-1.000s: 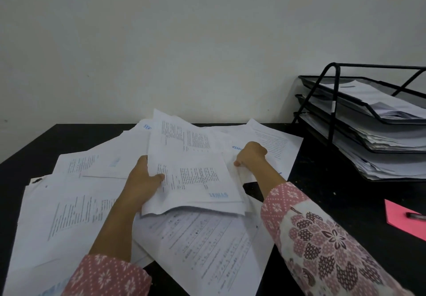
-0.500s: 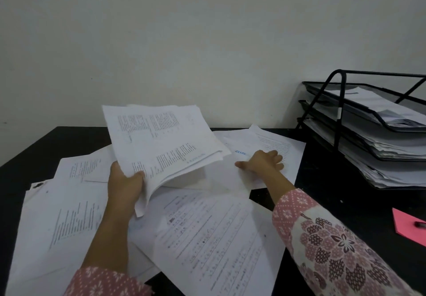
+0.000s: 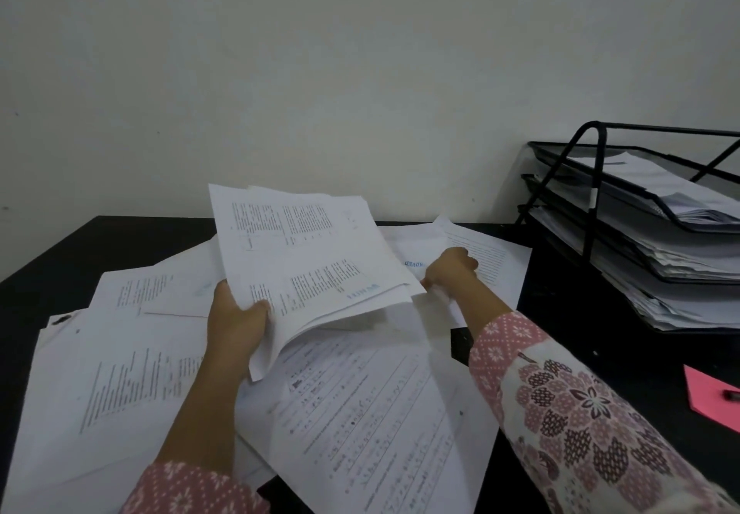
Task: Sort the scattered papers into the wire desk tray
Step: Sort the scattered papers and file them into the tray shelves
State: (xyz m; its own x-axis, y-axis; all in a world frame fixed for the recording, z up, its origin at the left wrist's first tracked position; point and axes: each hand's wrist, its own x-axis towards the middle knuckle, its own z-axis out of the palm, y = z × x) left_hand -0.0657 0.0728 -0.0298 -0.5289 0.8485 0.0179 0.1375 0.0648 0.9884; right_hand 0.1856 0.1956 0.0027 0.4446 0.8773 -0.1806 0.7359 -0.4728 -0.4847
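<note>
White printed papers (image 3: 120, 385) lie scattered over the black desk (image 3: 568, 337), among them a large form sheet (image 3: 360, 413) at the front. My left hand (image 3: 236, 325) grips a sheaf of sheets (image 3: 304, 257) by its lower left corner and holds it tilted above the pile. My right hand (image 3: 450, 269) reaches forward onto the papers at the back right, its fingers curled and pinching the edge of a sheet with a blue heading (image 3: 412, 249). At the right stands the black wire desk tray (image 3: 592, 193), three tiers high, each holding stacked papers.
A pink note (image 3: 708, 397) with a dark pen tip on it lies at the desk's right edge. A pale wall rises right behind the desk. Bare desk shows between the paper pile and the tray.
My left hand has lifted the sheaf off the pile and tilted it up. My right hand let go of it, lay flat on the back-right papers, then curled its fingers on a sheet.
</note>
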